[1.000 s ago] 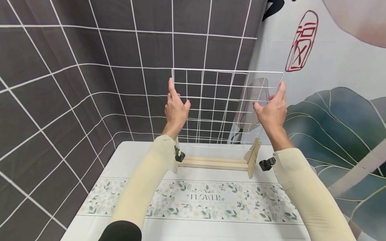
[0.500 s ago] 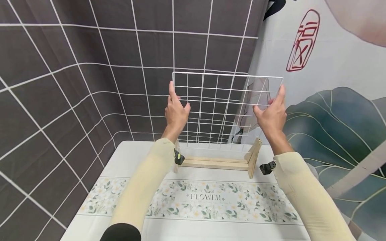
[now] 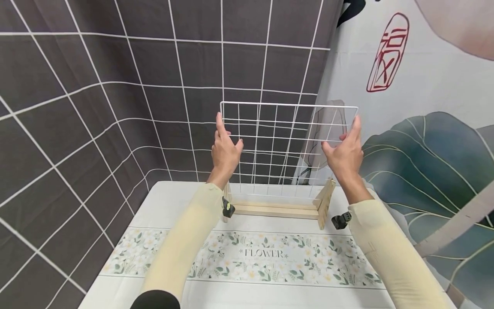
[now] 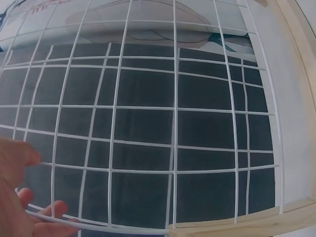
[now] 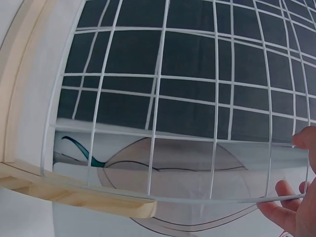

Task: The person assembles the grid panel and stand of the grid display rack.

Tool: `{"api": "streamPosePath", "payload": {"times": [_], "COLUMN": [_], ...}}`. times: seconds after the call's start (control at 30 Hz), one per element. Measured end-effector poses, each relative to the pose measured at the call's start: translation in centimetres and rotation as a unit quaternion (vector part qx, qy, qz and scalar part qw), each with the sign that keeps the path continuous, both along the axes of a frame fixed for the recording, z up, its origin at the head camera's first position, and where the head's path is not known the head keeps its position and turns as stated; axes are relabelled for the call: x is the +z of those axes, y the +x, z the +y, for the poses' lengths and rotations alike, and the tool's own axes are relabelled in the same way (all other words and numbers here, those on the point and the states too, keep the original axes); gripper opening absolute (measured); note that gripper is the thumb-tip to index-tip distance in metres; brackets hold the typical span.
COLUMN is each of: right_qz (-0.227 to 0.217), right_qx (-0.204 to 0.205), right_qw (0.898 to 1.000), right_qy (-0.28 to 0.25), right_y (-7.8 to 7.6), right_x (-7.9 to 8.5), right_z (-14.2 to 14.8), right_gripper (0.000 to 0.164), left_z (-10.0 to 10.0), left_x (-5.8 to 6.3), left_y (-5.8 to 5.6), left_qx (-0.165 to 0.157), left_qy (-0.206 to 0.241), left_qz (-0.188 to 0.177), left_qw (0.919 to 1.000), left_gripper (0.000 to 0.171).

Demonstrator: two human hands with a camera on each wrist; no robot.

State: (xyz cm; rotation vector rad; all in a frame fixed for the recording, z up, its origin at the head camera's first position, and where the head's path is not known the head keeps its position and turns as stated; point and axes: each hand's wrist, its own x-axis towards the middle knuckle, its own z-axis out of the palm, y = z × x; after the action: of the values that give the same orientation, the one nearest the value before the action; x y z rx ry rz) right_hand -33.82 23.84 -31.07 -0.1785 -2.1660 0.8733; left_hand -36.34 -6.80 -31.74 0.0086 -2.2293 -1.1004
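Note:
A white wire grid panel (image 3: 289,104) stands upright, leaning slightly, over a pale wooden stand (image 3: 275,210) on the table. My left hand (image 3: 225,150) grips its left side edge, thumb in front and index finger pointing up along the wire. Opposite it, my right hand (image 3: 346,150) holds the right side edge the same way. Both wrist views show the panel's lower corners reaching the stand's wooden uprights, the left upright (image 4: 247,224) and the right upright (image 5: 79,195). A strip of white shows between the panel's bottom wire and the stand's crossbar (image 4: 296,64).
The white table (image 3: 170,201) carries a floral printed band (image 3: 262,257) with the word FLOWER. Behind hangs a dark cloth with white grid lines (image 3: 154,60); a pale cloth with painted leaves (image 3: 413,141) hangs at the right. Small black cameras sit on both wrists.
Both hands have lowered the wire grid panel; its top edge now sits lower in the head view. The wooden stand has stayed in place.

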Motion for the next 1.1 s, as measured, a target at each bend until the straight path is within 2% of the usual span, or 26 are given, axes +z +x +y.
{"api": "streamPosePath", "payload": {"times": [0.17, 0.43, 0.93, 1.1], "right_qz": [0.002, 0.0, 0.004, -0.011], "right_qx": [0.0, -0.002, 0.001, 0.002], "right_qw": [1.0, 1.0, 1.0, 1.0], "right_qy": [0.002, 0.011, 0.017, 0.015], "right_y": [0.1, -0.1, -0.3, -0.3], "right_x": [-0.8, -2.1, -3.7, -4.3], "right_z": [0.0, 0.0, 0.1, 0.2], "right_gripper": [0.104, 0.104, 0.103, 0.104], "left_z": [0.0, -0.1, -0.2, -0.1], "left_x": [-0.9, -2.3, -3.8, -4.5], "left_y": [0.0, 0.0, -0.2, -0.1], "left_qx": [-0.003, -0.001, -0.001, -0.003], "left_qy": [-0.001, 0.002, 0.003, 0.003], "left_qz": [0.001, -0.017, -0.018, -0.02], "left_qw": [1.0, 0.9998, 0.9998, 0.9998], "left_gripper": [0.104, 0.107, 0.106, 0.106]}}
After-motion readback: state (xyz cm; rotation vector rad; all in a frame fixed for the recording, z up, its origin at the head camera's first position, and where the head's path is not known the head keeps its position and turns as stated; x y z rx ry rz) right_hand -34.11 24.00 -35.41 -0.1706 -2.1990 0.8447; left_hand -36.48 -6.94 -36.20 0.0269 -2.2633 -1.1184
